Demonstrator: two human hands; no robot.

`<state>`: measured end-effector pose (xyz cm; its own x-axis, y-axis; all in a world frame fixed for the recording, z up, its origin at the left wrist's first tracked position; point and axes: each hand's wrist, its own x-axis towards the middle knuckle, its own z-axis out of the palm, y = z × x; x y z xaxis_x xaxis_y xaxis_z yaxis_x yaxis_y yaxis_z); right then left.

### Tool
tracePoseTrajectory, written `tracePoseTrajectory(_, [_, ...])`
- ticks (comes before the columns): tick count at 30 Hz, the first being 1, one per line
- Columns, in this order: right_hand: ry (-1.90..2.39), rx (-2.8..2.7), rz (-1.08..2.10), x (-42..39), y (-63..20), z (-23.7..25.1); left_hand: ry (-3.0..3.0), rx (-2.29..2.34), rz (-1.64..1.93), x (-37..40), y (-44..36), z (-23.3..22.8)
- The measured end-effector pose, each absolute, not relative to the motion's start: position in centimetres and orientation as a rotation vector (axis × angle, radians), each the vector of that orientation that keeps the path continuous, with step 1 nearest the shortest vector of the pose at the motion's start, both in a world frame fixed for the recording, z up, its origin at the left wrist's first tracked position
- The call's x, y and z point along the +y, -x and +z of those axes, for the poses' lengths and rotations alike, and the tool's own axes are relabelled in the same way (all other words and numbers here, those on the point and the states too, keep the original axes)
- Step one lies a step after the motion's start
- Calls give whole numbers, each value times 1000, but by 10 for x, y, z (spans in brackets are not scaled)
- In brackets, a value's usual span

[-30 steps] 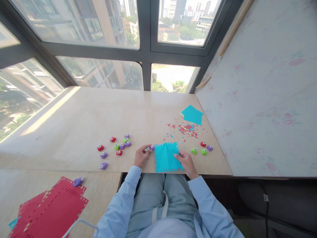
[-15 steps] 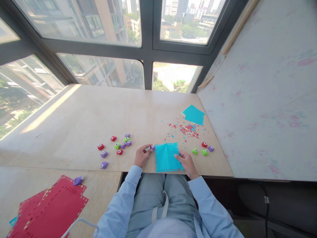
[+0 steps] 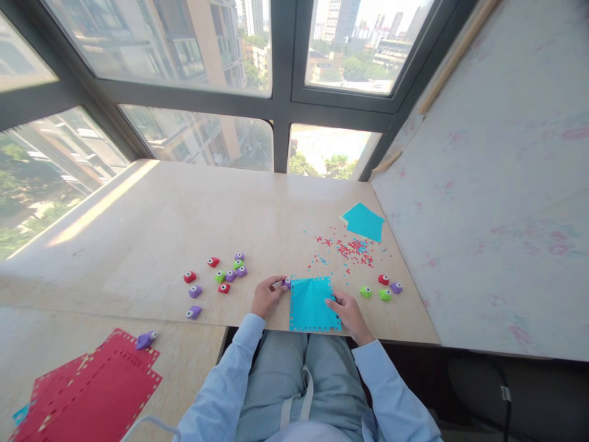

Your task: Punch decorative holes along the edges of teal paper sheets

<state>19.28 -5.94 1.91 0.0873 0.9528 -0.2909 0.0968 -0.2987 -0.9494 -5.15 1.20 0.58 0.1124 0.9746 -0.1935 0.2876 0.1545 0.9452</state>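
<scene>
**Purple punch at the blue sheet's top-left corner**

Head view (only view):

- Blue paper sheet [image 3: 313, 304] lies flat at the near edge of the wooden table [image 3: 151, 221], right in front of the person. Roughly square, long axis not clear; edges run 12–6 and 9–3. Rows of small punched holes along its border.
- L hand [image 3: 267, 296] sits at 9 o'clock of the sheet, just beside it. Fingers curled, thumb and forefinger pinching a small purple paper punch [image 3: 286, 282]. Punch is at the sheet's 10–11 o'clock corner, touching or over the edge; can't tell if paper is in the slot.
- R hand [image 3: 348, 310] at the sheet's 3–4 o'clock edge, fingertips pressing or lightly pinching the paper's right margin; fingers close together, not spread.
- Key relation: the punch is at the L fingertips, and the sheet lies toward 3 o'clock from it. L hand is the nearer one to the punch; R hand is across the sheet.
- Other bits: cluster of red, green and purple punches [image 3: 225, 275] at 9 o'clock, well apart from the L hand; three more punches [image 3: 381, 288] at 3 o'clock near the R hand; red and blue confetti [image 3: 352, 248] at 1 o'clock; folded blue paper [image 3: 363, 221] beyond it; punched red sheets [image 3: 92, 393] on the lower table at 8 o'clock, with a lone purple punch [image 3: 146, 338] on them.
</scene>
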Motion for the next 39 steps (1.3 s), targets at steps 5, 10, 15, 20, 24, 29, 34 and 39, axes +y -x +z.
tracePoseTrajectory(5, [1566, -1103, 1323, -58, -197, 17, -1370, 1405, 834, 13, 51, 5])
tracePoseTrajectory(10, [1608, -1227, 1272, -58, -197, 17, -1403, 1388, 855, 13, 52, 6])
tracePoseTrajectory(15, [1608, -1265, 1266, -55, -197, 18, -1430, 1364, 856, 13, 53, 6])
tracePoseTrajectory(20, [1811, -1422, 868, -51, -198, 19, -1419, 1359, 801, 13, 52, 6])
tracePoseTrajectory(24, [1799, -1682, 297, -48, -184, 34, -1437, 1372, 795, 13, 52, 8])
tracePoseTrajectory(29, [1640, -2221, 258, -45, -151, 42, -1430, 1376, 795, 12, 52, 7])
tracePoseTrajectory(34, [1660, -2350, 323, -43, -138, 18, -1425, 1370, 791, 12, 52, 8])
tracePoseTrajectory(39, [1583, -2344, 291, -46, -141, 3, -1410, 1380, 765, 11, 51, 11])
